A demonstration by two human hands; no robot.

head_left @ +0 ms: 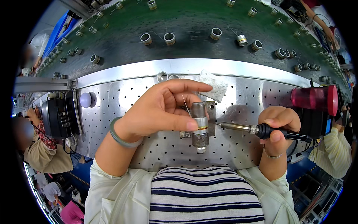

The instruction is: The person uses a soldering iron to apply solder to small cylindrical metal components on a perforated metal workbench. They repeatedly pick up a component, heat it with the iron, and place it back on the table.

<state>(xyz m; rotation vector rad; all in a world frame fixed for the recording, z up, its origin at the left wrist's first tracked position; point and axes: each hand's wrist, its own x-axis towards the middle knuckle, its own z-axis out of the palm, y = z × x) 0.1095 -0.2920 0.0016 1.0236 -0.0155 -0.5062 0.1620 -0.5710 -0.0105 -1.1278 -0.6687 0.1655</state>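
My right hand (279,125) is wrapped round the black handle of a soldering iron (238,127), its tip pointing left. The tip reaches close to a metal ring (201,125) with a yellowish band, which sits around a dark cylindrical holder (199,140). My left hand (167,106) grips the ring from the left, thumb on its near side and the other fingers behind. The index finger stretches out above the holder. From the ring a thin wire (185,103) sticks up. Behind the holder is a metal block (212,128), partly hidden by my left hand.
A perforated metal plate (164,155) forms the bench. Beyond its raised edge a green conveyor belt (123,41) carries several metal rings (169,38). A crumpled whitish cloth (214,84) lies behind my hand. A red cylinder (313,100) stands right, a purple knob (85,100) left. Co-workers sit at both sides.
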